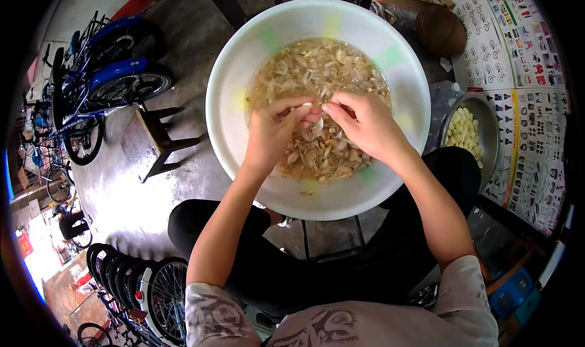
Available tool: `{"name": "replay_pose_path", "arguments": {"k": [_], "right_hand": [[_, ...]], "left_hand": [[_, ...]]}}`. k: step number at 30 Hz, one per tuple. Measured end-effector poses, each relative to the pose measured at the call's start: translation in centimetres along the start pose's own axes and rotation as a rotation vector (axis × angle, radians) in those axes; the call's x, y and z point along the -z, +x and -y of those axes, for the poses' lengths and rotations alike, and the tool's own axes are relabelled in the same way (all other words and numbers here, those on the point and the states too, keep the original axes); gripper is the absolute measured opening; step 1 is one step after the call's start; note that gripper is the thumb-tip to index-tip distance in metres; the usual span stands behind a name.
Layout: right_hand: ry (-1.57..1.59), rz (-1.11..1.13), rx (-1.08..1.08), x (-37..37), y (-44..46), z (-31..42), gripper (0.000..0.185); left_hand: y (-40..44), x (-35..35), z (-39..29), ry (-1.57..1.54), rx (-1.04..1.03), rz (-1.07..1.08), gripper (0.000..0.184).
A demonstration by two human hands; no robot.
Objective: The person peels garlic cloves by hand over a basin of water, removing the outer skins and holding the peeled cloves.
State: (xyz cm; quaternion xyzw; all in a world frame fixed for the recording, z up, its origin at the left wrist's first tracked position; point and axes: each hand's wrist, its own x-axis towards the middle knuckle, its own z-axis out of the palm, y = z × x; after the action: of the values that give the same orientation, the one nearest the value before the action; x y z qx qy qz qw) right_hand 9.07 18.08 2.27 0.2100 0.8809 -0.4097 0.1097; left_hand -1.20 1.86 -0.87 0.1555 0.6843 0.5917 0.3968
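My left hand point(277, 127) is closed in a pinch on a pale garlic clove point(308, 105), mostly covered by the fingers. Close beside it, my right hand point(365, 123) has thumb and fingertips pressed together; what lies between them is too small to make out. Both hands are above a large white basin point(228, 103) with faint green and yellow patches. Inside the basin, many papery garlic skins point(329, 155) float in brownish water.
Right of the basin stands a metal bowl point(489, 127) of peeled garlic cloves point(463, 131), near a table covered with printed sheets point(530, 140). A low wooden stool point(155, 140) and several bicycles point(116, 73) are at the left. My knees flank the basin.
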Motion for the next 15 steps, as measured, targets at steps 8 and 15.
{"name": "replay_pose_path", "arguments": {"k": [8, 15], "right_hand": [[0.282, -0.158, 0.326, -0.6, -0.3, 0.4, 0.016], [0.188, -0.168, 0.429, -0.7, -0.1, 0.2, 0.014]], "left_hand": [[-1.2, -0.5, -0.5, -0.226, -0.013, -0.026, 0.019], [-1.4, -0.5, -0.3, -0.125, -0.099, -0.067, 0.011]]}}
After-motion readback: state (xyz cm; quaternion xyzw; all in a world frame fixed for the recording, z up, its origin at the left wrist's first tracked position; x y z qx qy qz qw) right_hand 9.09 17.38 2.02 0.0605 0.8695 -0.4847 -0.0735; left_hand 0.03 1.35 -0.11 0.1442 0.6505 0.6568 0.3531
